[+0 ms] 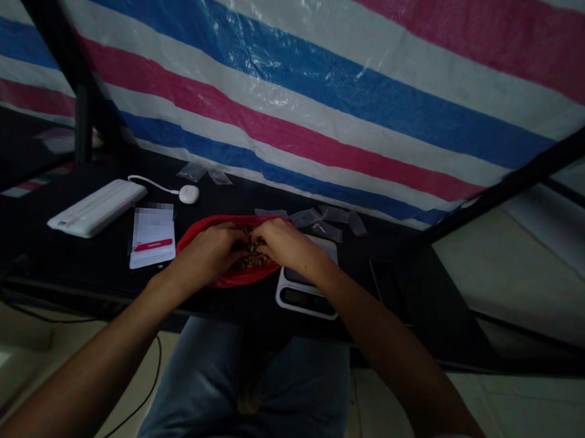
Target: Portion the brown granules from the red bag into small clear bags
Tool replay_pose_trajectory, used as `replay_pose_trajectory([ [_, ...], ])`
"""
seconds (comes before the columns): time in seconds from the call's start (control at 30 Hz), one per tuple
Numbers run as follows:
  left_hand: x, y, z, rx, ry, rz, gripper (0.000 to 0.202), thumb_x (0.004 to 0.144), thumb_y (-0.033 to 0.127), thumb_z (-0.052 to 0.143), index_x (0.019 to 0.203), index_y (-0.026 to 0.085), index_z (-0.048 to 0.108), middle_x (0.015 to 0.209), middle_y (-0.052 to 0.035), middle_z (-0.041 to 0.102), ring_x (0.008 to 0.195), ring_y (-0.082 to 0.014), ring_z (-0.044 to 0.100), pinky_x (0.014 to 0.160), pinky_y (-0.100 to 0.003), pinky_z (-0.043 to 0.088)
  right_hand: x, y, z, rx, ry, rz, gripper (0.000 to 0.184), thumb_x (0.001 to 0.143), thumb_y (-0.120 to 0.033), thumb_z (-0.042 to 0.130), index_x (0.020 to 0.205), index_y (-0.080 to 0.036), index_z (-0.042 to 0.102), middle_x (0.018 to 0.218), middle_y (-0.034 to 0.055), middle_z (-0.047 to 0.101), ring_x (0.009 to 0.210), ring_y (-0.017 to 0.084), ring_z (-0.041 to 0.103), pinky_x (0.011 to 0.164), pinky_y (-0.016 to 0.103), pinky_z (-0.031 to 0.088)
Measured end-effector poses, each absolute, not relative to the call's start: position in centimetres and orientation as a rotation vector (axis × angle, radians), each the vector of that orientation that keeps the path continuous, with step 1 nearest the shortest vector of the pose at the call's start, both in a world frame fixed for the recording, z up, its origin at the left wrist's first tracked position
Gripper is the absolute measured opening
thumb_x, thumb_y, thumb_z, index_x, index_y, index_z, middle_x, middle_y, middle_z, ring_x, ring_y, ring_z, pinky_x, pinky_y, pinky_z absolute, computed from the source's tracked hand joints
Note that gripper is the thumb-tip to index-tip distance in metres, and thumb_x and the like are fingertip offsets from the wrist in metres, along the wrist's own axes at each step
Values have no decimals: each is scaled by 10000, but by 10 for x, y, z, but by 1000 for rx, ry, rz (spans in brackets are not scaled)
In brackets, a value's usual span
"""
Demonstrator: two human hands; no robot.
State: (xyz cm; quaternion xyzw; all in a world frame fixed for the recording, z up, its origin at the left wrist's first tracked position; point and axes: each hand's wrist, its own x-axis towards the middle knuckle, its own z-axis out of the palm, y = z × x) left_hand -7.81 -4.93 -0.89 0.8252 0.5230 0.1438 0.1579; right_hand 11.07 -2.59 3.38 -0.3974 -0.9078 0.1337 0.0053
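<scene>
A red plastic bag [228, 280] lies open on the dark table [44, 255], filled with small brownish pieces [252, 259]. Both hands reach into its mouth. My left hand [213, 243] curls its fingers down into the pieces. My right hand [278, 239] pinches at the same pile, fingertips close to the left hand's. What the fingers hold is too small and dim to name. A small white digital scale [304, 293] sits just under my right wrist.
A white power bank [97, 207] with a cable and a round white plug [189, 194] lies at the left. A white card with a red strip [153, 237] is beside the bag. Several small clear plastic bags [330, 220] lie behind. A striped tarp [331, 95] hangs at the back.
</scene>
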Motion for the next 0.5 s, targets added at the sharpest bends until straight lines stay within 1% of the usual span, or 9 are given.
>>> replay_pose_trajectory([
  [0.07,-77,-48,-8,2352,1471,432,246,921,256,568,1043,189,770,1103,-97,767,975,-274,720,886,-359,531,115,-25,36,-1233,-2815,417,160,911,-78,665,992,-148,784,995,96,786,931,200,708,783,275,456],
  [0.17,-77,-48,-8,2354,1460,450,235,918,253,575,1028,186,772,1101,-94,769,991,-273,719,900,-357,525,124,-25,42,-1199,-2738,456,139,906,-101,693,987,-166,785,971,78,788,903,185,703,771,266,452],
  [0.33,-80,-47,-11,2338,1467,455,254,920,278,589,1069,190,774,1130,-94,768,1036,-279,716,914,-360,526,155,-35,65,-1222,-2633,580,134,903,-121,713,993,-176,796,944,49,802,862,172,729,773,257,477],
  [0.43,-81,-47,-12,2328,1474,457,272,905,249,599,1102,186,775,1168,-98,763,1071,-281,711,947,-360,522,179,-43,79,-1285,-2636,600,161,900,-98,701,998,-181,797,873,24,802,779,159,736,728,247,482],
  [0.5,-80,-47,-13,2328,1474,459,271,897,239,604,1099,191,778,1172,-95,765,1072,-280,712,952,-357,521,193,-48,85,-1350,-2650,580,170,890,-83,704,991,-184,797,854,21,804,778,163,743,720,245,485],
])
